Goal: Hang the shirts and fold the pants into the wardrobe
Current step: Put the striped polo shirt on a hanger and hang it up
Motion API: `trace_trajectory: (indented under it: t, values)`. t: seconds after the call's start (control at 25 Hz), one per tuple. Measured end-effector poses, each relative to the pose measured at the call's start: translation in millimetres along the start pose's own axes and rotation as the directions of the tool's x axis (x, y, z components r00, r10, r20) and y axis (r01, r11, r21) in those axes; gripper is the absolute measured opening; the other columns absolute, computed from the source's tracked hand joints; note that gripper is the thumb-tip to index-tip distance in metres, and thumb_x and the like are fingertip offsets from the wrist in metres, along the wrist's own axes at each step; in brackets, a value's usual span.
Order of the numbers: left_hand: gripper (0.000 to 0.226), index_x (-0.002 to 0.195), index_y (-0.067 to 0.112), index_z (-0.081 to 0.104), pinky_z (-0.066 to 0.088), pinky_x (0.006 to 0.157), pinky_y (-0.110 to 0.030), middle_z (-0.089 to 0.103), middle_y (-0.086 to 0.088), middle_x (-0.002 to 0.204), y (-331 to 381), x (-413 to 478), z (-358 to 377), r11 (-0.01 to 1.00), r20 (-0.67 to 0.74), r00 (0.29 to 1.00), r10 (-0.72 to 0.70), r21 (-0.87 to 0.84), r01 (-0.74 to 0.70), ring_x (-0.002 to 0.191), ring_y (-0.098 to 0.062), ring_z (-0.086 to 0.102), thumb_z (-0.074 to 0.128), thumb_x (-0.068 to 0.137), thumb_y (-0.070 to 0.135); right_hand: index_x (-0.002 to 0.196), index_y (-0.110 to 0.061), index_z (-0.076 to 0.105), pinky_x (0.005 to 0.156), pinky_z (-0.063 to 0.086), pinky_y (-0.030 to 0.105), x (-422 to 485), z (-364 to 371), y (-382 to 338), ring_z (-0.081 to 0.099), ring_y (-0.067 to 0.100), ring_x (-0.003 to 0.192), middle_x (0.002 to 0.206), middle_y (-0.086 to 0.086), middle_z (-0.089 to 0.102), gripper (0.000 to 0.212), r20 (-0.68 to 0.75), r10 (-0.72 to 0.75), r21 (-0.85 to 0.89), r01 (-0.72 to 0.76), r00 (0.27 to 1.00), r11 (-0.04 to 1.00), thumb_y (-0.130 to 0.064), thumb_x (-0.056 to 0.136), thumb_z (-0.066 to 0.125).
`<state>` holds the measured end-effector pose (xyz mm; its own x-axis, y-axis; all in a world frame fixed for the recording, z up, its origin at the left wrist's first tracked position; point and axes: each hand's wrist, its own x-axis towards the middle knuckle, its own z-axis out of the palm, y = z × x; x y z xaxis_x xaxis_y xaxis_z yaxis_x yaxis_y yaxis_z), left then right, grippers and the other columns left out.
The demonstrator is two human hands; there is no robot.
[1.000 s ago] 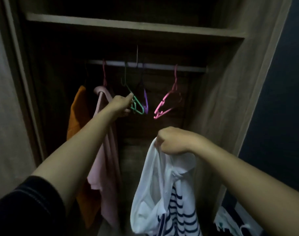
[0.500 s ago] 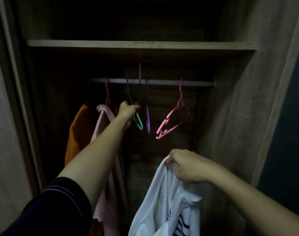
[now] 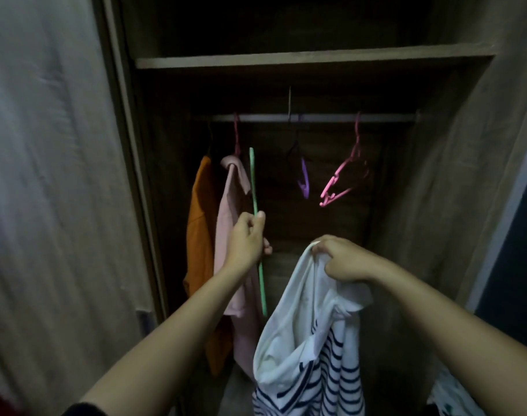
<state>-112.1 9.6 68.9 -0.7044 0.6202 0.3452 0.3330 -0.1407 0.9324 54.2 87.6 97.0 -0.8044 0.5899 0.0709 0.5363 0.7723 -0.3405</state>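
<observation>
1. Fingers (image 3: 257, 219) of left hand (image 3: 245, 241) curled tight round green hanger (image 3: 257, 232); thumb + forefinger pinching the bar just above mid-length.
2. Hanger seen edge-on, nearly vertical, slight tilt; top end up beside pink shirt's collar, bottom end down btwn pink shirt and white fabric. Off the rail, clear of it.
3. Fingers (image 3: 319, 249) of right hand (image 3: 343, 259) closed on bunched top edge of white shirt w/ navy stripes (image 3: 310, 349); knuckles up, fabric gathered under palm.
4. Striped shirt hanging loose from that grip, in front of wardrobe opening, lower centre; white part uppermost, stripes lower down. Not on any hanger.
5. Both forearms bare, reaching fwd from bottom of view; dark sleeve edge at bottom left.
6. Behind left hand: pink shirt (image 3: 230, 235) on a pink hanger hook, hung from rail (image 3: 316, 118). Touching it on the left, orange shirt (image 3: 197, 229), also hung; its hook too dark to make out.
7. Further right on rail: purple hanger (image 3: 303, 178), bare, then pink hanger (image 3: 343, 178), bare, tilted w/ low end toward the viewer. Well apart from the hung shirts.
8. Wooden shelf (image 3: 313, 59) across wardrobe above rail; space above it dark, contents can't tell.
9. Wardrobe side panels left + right; pale fabric w/ dots at bottom right corner, partly cut off.
</observation>
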Motion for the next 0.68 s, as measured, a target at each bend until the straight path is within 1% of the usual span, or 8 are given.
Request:
trace_trajectory:
  t: [0.08, 0.16, 0.24, 0.32, 0.4, 0.52, 0.6, 0.68]
  values:
    - [0.021, 0.082, 0.016, 0.047, 0.053, 0.067, -0.038, 0.063, -0.004, 0.07, -4.9, -23.4, -25.9, 0.977, 0.02, 0.999, 0.048, 0.207, -0.051, 0.063, -0.019, 0.061, 0.041, 0.1, 0.026, 0.11, 0.008, 0.059, 0.096, 0.044, 0.04, 3.9, 9.8, -6.7, 0.053, 0.031, 0.113, 0.122, 0.02, 0.054, 0.039, -0.013, 0.047, 0.015, -0.047, 0.999, 0.999, 0.006, 0.077, 0.039]
    - [0.019, 0.091, 0.015, 0.051, 0.052, 0.069, -0.041, 0.067, -0.007, 0.077, -14.3, -41.9, -54.6, 0.89, -0.013, 0.989, 0.144, 0.438, -0.124, 0.07, -0.027, 0.063, 0.039, 0.099, 0.026, 0.099, 0.016, 0.058, 0.085, 0.049, 0.05, 8.7, 19.4, -13.2, 0.057, 0.042, 0.103, 0.109, 0.031, 0.057, 0.037, -0.03, 0.092, 0.035, -0.091, 0.995, 0.995, 0.008, 0.07, 0.037]
    - [0.02, 0.105, 0.016, 0.056, 0.051, 0.065, -0.038, 0.068, -0.007, 0.078, -21.8, -61.2, -84.0, 0.84, -0.045, 0.97, 0.24, 0.51, -0.185, 0.07, -0.026, 0.065, 0.04, 0.099, 0.027, 0.092, 0.019, 0.056, 0.074, 0.051, 0.053, 13.8, 30.9, -16.1, 0.058, 0.047, 0.095, 0.1, 0.034, 0.059, 0.035, -0.055, 0.119, 0.06, -0.116, 0.991, 0.991, 0.009, 0.067, 0.034]
    - [0.024, 0.115, 0.018, 0.061, 0.047, 0.059, -0.023, 0.068, -0.001, 0.076, -26.1, -75.8, -115.0, 0.835, -0.069, 0.948, 0.31, 0.497, -0.237, 0.066, -0.013, 0.066, 0.045, 0.098, 0.027, 0.09, 0.018, 0.056, 0.071, 0.051, 0.05, 15.5, 39.7, -16.8, 0.059, 0.045, 0.092, 0.098, 0.031, 0.059, 0.033, -0.112, 0.13, 0.054, -0.125, 0.985, 0.991, 0.008, 0.067, 0.035]
    - [0.023, 0.112, 0.019, 0.066, 0.043, 0.055, -0.01, 0.066, 0.007, 0.071, -32.5, -87.5, -149.0, 0.828, -0.077, 0.931, 0.357, 0.488, -0.277, 0.062, 0.003, 0.062, 0.052, 0.096, 0.026, 0.089, 0.011, 0.06, 0.078, 0.051, 0.047, 19.7, 43.9, -10.4, 0.059, 0.039, 0.097, 0.104, 0.024, 0.058, 0.039, -0.173, 0.127, 0.08, -0.114, 0.977, 0.99, -0.002, 0.063, 0.035]
    - [0.017, 0.099, 0.045, 0.067, 0.05, 0.056, -0.017, 0.066, 0.015, 0.061, -60.2, -110.7, -199.4, 0.855, -0.042, 0.933, 0.358, 0.417, -0.309, 0.056, 0.005, 0.062, 0.06, 0.091, 0.032, 0.094, -0.005, 0.064, 0.097, 0.045, 0.038, 28.1, 51.9, 14.7, 0.054, 0.03, 0.112, 0.121, 0.016, 0.053, 0.053, -0.198, 0.121, 0.094, -0.104, 0.973, 0.99, -0.015, 0.057, 0.027]
    - [0.02, 0.095, 0.061, 0.063, 0.049, 0.053, -0.014, 0.068, 0.015, 0.068, -73.9, -129.5, -216.3, 0.87, 0.027, 0.932, 0.36, 0.351, -0.346, 0.05, 0.0, 0.063, 0.057, 0.085, 0.044, 0.098, -0.007, 0.063, 0.104, 0.039, 0.035, 9.7, 47.2, -5.7, 0.048, 0.03, 0.12, 0.127, 0.016, 0.049, 0.044, -0.182, 0.138, 0.103, -0.121, 0.974, 0.987, -0.011, 0.068, 0.031]
    - [0.022, 0.101, 0.06, 0.062, 0.047, 0.056, -0.008, 0.07, 0.017, 0.074, -74.7, -141.9, -215.2, 0.864, 0.079, 0.926, 0.368, 0.339, -0.372, 0.053, 0.005, 0.063, 0.052, 0.083, 0.052, 0.112, -0.005, 0.059, 0.109, 0.032, 0.033, -9.2, 47.5, -37.1, 0.041, 0.028, 0.128, 0.136, 0.012, 0.042, 0.038, -0.168, 0.137, 0.113, -0.119, 0.976, 0.986, 0.002, 0.081, 0.037]
